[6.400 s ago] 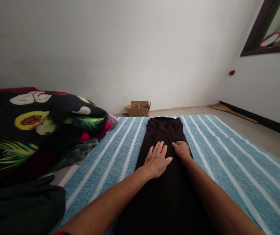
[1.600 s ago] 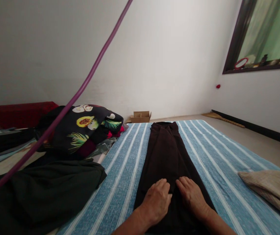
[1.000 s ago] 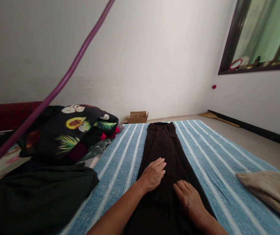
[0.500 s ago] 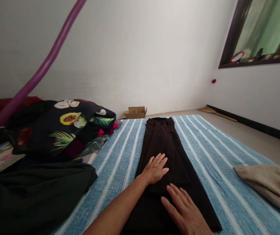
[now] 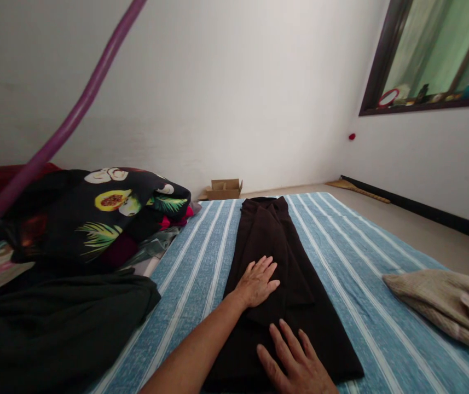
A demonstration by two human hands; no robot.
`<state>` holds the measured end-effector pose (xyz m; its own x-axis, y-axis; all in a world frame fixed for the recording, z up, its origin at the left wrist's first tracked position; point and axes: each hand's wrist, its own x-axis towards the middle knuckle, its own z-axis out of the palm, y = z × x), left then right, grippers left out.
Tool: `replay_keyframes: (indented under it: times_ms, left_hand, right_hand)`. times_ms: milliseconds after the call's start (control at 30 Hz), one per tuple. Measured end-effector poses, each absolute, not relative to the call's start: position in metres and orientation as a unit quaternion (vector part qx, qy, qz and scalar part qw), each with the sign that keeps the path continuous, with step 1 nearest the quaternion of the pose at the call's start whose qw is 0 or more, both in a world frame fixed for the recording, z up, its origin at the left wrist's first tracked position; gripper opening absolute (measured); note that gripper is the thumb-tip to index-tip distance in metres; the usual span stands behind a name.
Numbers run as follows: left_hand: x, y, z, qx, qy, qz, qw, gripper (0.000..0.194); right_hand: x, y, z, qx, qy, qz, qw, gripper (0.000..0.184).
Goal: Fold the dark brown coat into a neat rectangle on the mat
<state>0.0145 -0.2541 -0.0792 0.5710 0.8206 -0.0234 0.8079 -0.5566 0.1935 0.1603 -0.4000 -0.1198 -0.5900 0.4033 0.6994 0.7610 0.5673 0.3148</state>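
Observation:
A dark brown garment [image 5: 300, 279] lies lengthwise on the blue-and-white striped bed sheet [image 5: 195, 246], its sleeves folded in over the body. My left hand [image 5: 258, 282] rests flat on the folded sleeves, fingers stretched out, holding nothing. Nearer to me, my right hand [image 5: 295, 361] is spread over the lower part of the garment, fingers apart and palm down. The garment's near edge is partly hidden by my right hand and my left forearm.
Dark green cloth [image 5: 65, 323] and a fruit-printed black cloth [image 5: 135, 213] are heaped on the left. At right lies a beige folded cloth [image 5: 435, 301]. A purple tube [image 5: 82, 104] crosses the upper left. Beyond the bed stands a cardboard box [image 5: 224, 190].
My right hand has slid a little toward me and to the left over the garment. My left hand stays on the sleeves. The view has turned slightly right.

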Motion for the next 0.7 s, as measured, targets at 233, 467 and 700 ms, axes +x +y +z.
replay_keyframes:
  times_ms: [233,467,700]
  left_hand:
    - [0.015,-0.255,-0.076,0.88,0.464,0.03,0.101,0.056]
    - [0.014,-0.255,-0.074,0.879,0.463,0.029,0.111,0.056]
    - [0.013,-0.255,-0.076,0.88,0.463,0.035,0.1,0.055]
  right_hand:
    - [0.155,-0.391,-0.135,-0.382,-0.803,-0.301,0.344,0.035]
    - [0.161,-0.382,-0.147,-0.423,-0.803,-0.265,0.325,0.035]
    - [0.172,-0.374,-0.131,-0.428,-0.852,-0.222,0.205,0.039]
